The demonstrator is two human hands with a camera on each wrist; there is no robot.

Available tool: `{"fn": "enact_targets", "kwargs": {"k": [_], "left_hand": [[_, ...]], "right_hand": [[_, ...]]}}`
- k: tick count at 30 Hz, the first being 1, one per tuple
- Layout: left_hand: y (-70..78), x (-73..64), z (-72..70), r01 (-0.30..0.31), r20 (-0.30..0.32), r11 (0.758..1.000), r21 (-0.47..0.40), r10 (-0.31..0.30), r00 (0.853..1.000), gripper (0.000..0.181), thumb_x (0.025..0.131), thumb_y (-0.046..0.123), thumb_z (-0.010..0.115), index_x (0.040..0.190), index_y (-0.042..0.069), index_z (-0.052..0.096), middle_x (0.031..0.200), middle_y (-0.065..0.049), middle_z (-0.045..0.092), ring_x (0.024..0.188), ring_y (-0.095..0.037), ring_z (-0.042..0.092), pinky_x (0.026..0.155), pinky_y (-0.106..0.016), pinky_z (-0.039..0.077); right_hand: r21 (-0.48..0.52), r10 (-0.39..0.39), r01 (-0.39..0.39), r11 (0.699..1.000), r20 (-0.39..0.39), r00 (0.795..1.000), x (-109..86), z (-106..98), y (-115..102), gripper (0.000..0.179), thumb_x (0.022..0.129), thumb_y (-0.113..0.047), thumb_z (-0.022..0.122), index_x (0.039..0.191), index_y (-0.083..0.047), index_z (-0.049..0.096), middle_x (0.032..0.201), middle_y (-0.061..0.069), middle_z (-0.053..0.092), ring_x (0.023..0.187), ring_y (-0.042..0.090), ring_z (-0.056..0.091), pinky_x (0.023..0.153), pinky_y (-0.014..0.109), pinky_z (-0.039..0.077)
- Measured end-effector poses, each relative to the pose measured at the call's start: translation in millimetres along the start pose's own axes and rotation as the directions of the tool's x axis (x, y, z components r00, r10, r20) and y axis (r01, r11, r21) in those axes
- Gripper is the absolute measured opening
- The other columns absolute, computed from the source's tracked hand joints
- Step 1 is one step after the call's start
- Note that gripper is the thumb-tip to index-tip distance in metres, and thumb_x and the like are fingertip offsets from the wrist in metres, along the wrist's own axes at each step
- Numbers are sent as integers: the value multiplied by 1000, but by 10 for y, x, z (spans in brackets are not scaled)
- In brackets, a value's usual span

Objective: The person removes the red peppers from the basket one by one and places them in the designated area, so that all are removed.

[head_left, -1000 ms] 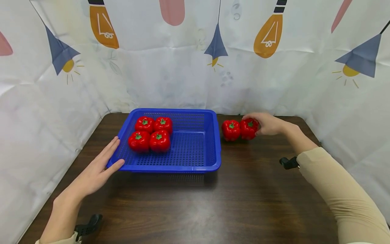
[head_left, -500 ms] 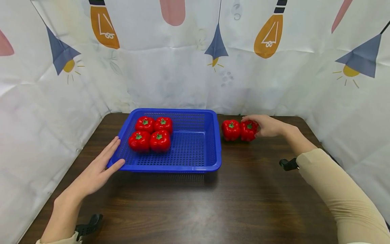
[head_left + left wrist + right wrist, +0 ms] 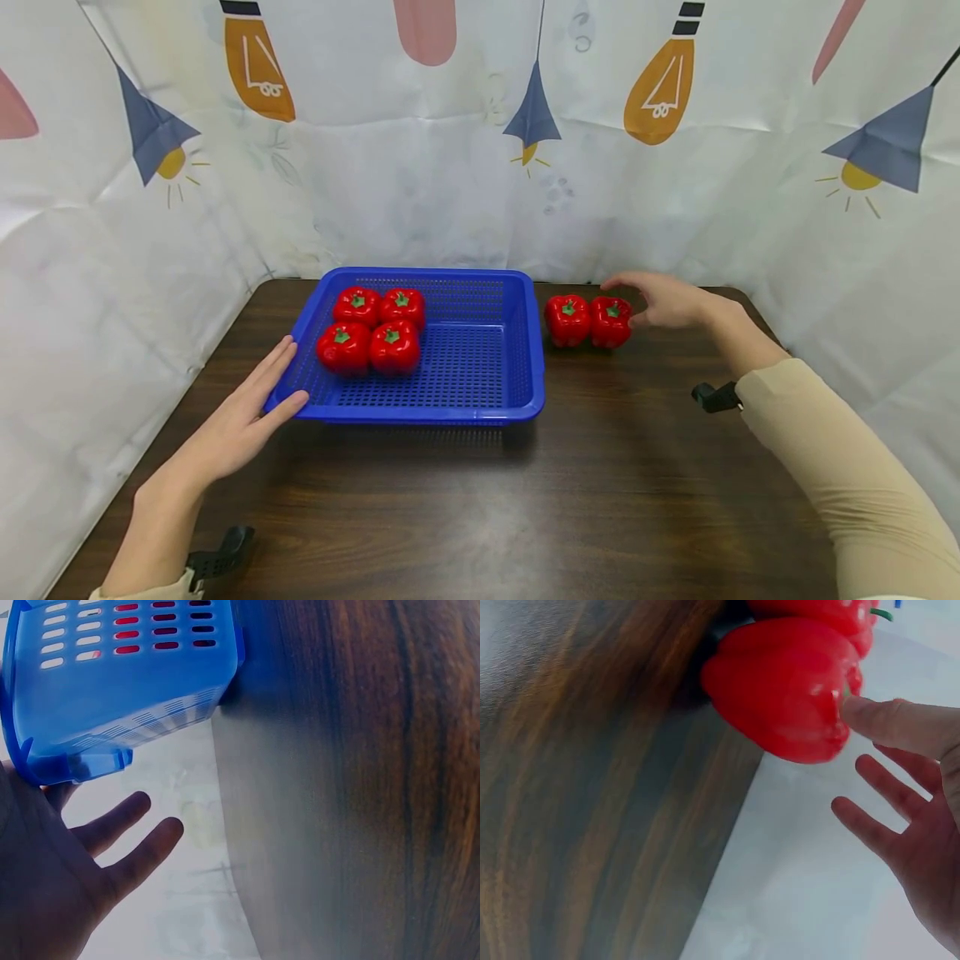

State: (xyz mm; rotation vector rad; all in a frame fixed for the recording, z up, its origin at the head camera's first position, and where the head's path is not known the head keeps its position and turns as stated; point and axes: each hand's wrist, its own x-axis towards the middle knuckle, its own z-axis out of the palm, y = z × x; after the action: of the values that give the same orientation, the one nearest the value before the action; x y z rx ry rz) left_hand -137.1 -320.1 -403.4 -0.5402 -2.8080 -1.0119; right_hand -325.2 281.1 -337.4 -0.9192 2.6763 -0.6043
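My left hand (image 3: pixel 243 417) rests with straight fingers on the left rim of a blue plastic basket (image 3: pixel 480 415). In the left wrist view the basket's slotted wall (image 3: pixel 142 667) stands over the hand, whose fingers spread beneath the rim. Several red bell peppers (image 3: pixel 393 346) with green stems sit grouped in the basket's left half. Two more stand side by side on the table, a left pepper (image 3: pixel 567 320) and a right pepper (image 3: pixel 611 322). My right hand (image 3: pixel 667 300) is just right of the right pepper, fingers spread and holding nothing; its thumb overlaps that pepper (image 3: pixel 780 690) in the right wrist view.
The dark wooden table (image 3: pixel 480 508) carries everything. A white curtain (image 3: pixel 420 192) printed with lamps and bulbs encloses the back and both sides, close behind the basket and peppers. A black strap (image 3: pixel 221 554) is worn at the left wrist, another strap (image 3: pixel 715 397) at the right.
My right hand has let go of the right pepper and drawn back slightly up and to the right. That pepper stands beside its neighbour. The left hand and basket have stayed put.
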Motion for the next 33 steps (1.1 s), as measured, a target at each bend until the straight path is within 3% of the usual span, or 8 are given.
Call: {"fn": "enact_targets", "kwargs": {"k": [3, 10, 16, 22, 29, 33], "left_hand": [[-3, 1, -3, -3, 1, 1000, 1, 3, 1000, 74, 105, 24, 59, 165, 13, 18, 171, -11, 11, 155, -39, 11, 125, -38, 4], [-6, 4, 7, 4, 8, 1000, -11, -4, 1000, 74, 105, 25, 59, 166, 13, 18, 171, -11, 10, 155, -40, 10, 123, -56, 6], [-12, 0, 3, 3, 8, 1000, -6, -3, 1000, 74, 105, 24, 59, 166, 14, 18, 171, -9, 10, 155, -39, 11, 124, -36, 3], [0, 2, -3, -3, 0, 1000, -5, 3, 1000, 74, 105, 23, 59, 166, 14, 18, 171, -10, 10, 155, -38, 11, 122, -27, 3], [-9, 8, -3, 6, 1, 1000, -10, -5, 1000, 75, 105, 24, 60, 166, 14, 18, 171, -12, 11, 155, -40, 11, 123, -53, 6], [-13, 10, 6, -2, -3, 1000, -5, 2, 1000, 75, 105, 24, 60, 166, 14, 18, 171, -11, 11, 154, -40, 11, 125, -44, 5]], "right_hand": [[20, -5, 5, 1000, -14, 1000, 31, -42, -59, 60, 91, 1, 72, 147, -4, 50, 153, 19, 45, 141, 42, 38, 107, 65, 39], [-40, -74, 72, 997, -50, 996, 154, -137, -268, 55, 93, -7, 74, 144, -6, 54, 148, 16, 51, 138, 39, 43, 106, 62, 41], [-96, -117, 113, 989, -42, 992, 317, -197, -548, 53, 94, -12, 74, 143, -7, 56, 148, 14, 53, 135, 35, 46, 104, 58, 45], [-137, -198, 195, 971, -9, 980, 522, -211, -848, 53, 93, -14, 74, 142, -7, 57, 147, 11, 54, 135, 33, 48, 104, 54, 46], [-148, -241, 244, 958, 39, 970, 776, -110, -1141, 50, 94, -14, 75, 141, -12, 59, 145, 6, 56, 137, 28, 48, 111, 50, 41], [-203, -272, 283, 937, 80, 959, 901, -39, -1294, 49, 95, -18, 75, 141, -12, 59, 146, 6, 56, 137, 28, 48, 113, 47, 39]]}}
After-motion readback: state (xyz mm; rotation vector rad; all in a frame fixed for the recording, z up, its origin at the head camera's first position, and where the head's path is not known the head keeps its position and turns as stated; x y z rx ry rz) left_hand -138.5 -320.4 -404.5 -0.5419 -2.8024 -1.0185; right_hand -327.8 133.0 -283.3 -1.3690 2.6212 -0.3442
